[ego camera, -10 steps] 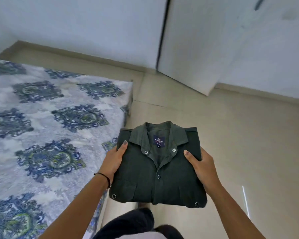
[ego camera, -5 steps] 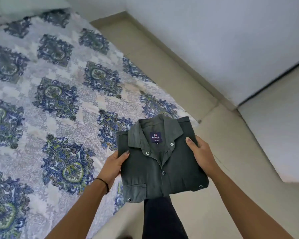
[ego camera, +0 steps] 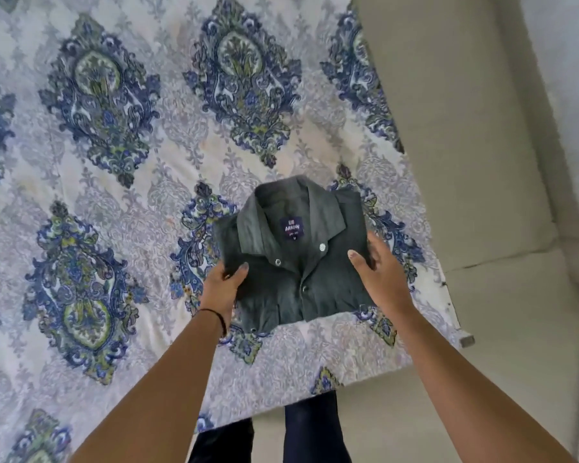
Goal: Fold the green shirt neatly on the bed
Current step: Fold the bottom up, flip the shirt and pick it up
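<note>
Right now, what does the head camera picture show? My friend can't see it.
A person's left hand and right hand grip the sides of a folded dark green button-up shirt, collar on top, over a bed with a white sheet patterned in blue and green. Beige floor lies to the right.

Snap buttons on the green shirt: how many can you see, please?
3: one on each collar tip, one on the placket below; others near the hem may be hidden.
</note>
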